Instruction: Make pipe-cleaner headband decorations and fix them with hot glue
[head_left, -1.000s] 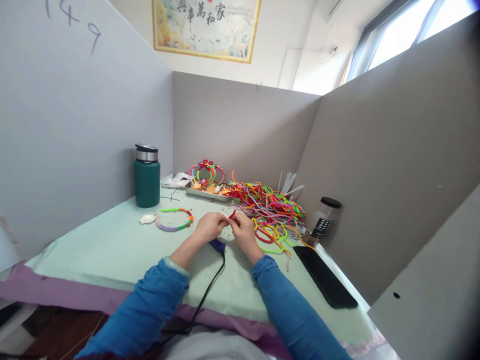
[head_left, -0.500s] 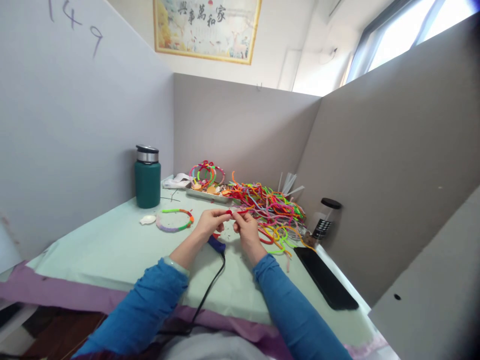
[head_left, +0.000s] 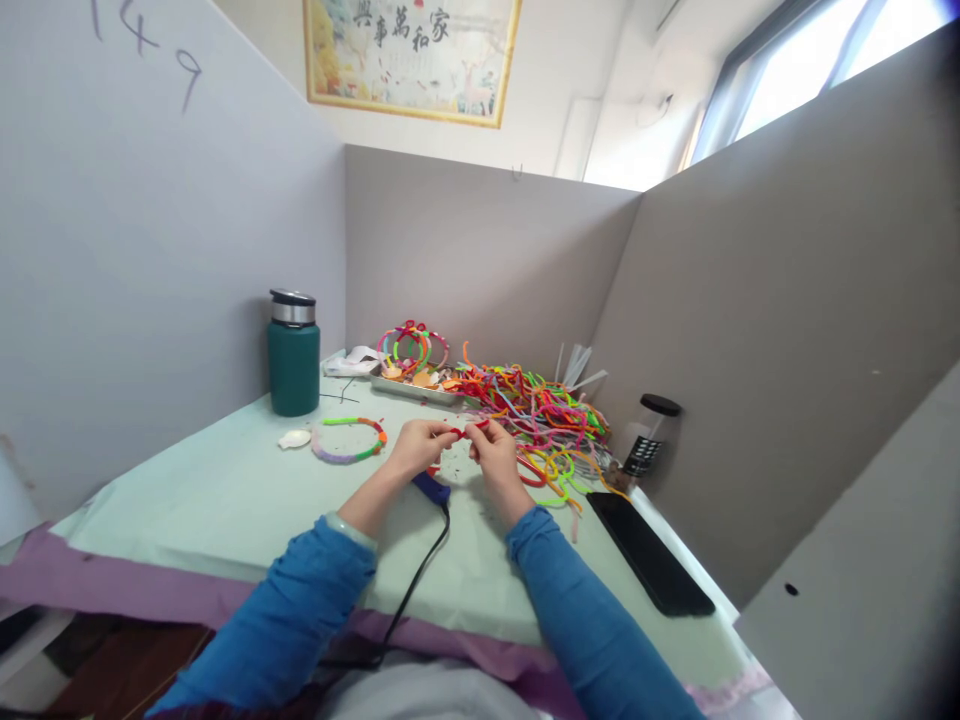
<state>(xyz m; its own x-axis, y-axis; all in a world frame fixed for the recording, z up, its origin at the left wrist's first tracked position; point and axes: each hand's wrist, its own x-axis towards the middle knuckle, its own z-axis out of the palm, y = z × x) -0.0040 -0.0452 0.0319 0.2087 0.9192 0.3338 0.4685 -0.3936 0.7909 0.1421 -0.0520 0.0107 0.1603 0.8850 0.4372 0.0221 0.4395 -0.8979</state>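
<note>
1. Step: the red fuzzy strip (head_left: 458, 434) is best worked, it is judged, in short, even finger movements, with light pressure so that the pile is not crushed.
2. Left hand (head_left: 420, 447): thumb and forefinger are pinched on the strip; the palm is half curled.
3. Right hand (head_left: 492, 449): a similar pinch is noted just beside the left.
4. Location: the strip is held above the table (head_left: 247, 500), before the heap of coloured strips (head_left: 536, 405); the blue handle (head_left: 433, 489) is untouched.

Red strip (head_left: 458, 434) levelled

In mid-frame, the red strip that poked upward a second ago runs nearly level between left hand (head_left: 417, 447) and right hand (head_left: 493, 452); more of the blue tool (head_left: 433, 488) shows below them.
</note>
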